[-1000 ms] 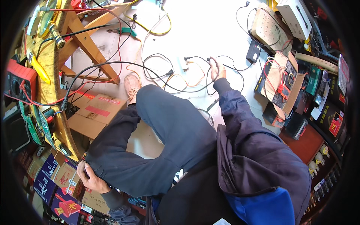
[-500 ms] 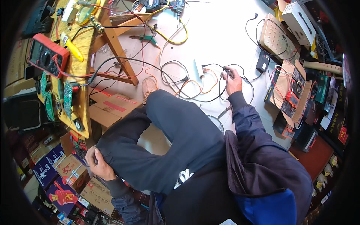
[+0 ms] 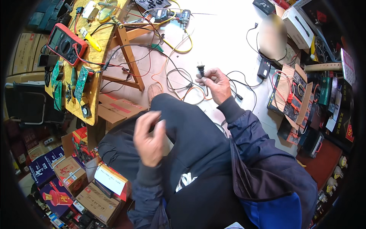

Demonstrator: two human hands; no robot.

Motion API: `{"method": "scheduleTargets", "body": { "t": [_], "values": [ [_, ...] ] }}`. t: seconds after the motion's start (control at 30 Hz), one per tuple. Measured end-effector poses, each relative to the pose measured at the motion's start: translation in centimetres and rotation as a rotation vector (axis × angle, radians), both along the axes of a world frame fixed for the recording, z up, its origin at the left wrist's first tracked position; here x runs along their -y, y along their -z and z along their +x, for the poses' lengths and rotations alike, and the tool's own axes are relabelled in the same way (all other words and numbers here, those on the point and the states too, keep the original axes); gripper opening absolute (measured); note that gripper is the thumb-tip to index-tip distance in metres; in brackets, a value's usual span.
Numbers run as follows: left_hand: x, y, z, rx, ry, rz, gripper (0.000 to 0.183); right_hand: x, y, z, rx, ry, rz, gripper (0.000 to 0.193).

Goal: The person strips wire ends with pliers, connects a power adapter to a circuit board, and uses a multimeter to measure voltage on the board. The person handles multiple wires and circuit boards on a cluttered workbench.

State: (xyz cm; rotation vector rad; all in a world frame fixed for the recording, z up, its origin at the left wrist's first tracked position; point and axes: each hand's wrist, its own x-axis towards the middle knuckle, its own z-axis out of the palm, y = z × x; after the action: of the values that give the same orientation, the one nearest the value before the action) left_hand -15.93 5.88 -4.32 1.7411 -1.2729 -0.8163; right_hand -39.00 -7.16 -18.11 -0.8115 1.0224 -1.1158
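Between the thumb and fingers of my right hand [image 3: 220, 87] is a black power plug [image 3: 201, 71], its metal prongs pointing up and away from me. Its cord drops toward the loops of black cable [image 3: 178, 78] on the pale floor. My left hand [image 3: 149, 141] hovers over my lap, slightly smeared by motion. Its fingers are half curled with a gap to the thumb, and nothing shows in them. Right of the plug, a black cable connector [image 3: 239, 97] lies on the floor, and beyond it a black power adapter [image 3: 264, 69].
At left, a wooden table [image 3: 90, 117] carries a red multimeter [image 3: 65, 45], a yellow-handled cutter [image 3: 91, 40] and green circuit boards [image 3: 81, 85]. A drill [image 3: 185, 16] lies ahead. An open carton [image 3: 281, 84] with cords stands at right. Cardboard boxes [image 3: 97, 204] crowd the lower left.
My right hand has moved left, lifting the plug off the floor area. My left hand has come from beside my left knee up over my lap. The view has shifted slightly.
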Motion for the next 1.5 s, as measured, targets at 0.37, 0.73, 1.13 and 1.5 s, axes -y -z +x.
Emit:
{"method": "scheduleTargets", "body": {
  "t": [0.37,0.73,1.13,1.5],
  "values": [
    [5.7,11.6,-5.2,-1.008,-0.211,0.304,0.024,-1.0,0.3,-0.9,-0.467,-0.242,-0.135,0.015],
    [7.3,15.1,-3.9,-1.419,-0.391,0.298,0.022,10.5,24.8,-5.8,-1.356,-0.712,0.127,0.060],
    [8.4,16.0,-4.3,-1.429,-0.381,0.332,0.022,10.8,28.6,-4.0,-1.510,-1.223,-0.112,0.028],
    [8.6,16.1,-4.6,-1.416,-0.362,0.348,0.023,4.7,34.5,-0.9,-1.541,-0.968,0.150,0.027]
  ]
}}
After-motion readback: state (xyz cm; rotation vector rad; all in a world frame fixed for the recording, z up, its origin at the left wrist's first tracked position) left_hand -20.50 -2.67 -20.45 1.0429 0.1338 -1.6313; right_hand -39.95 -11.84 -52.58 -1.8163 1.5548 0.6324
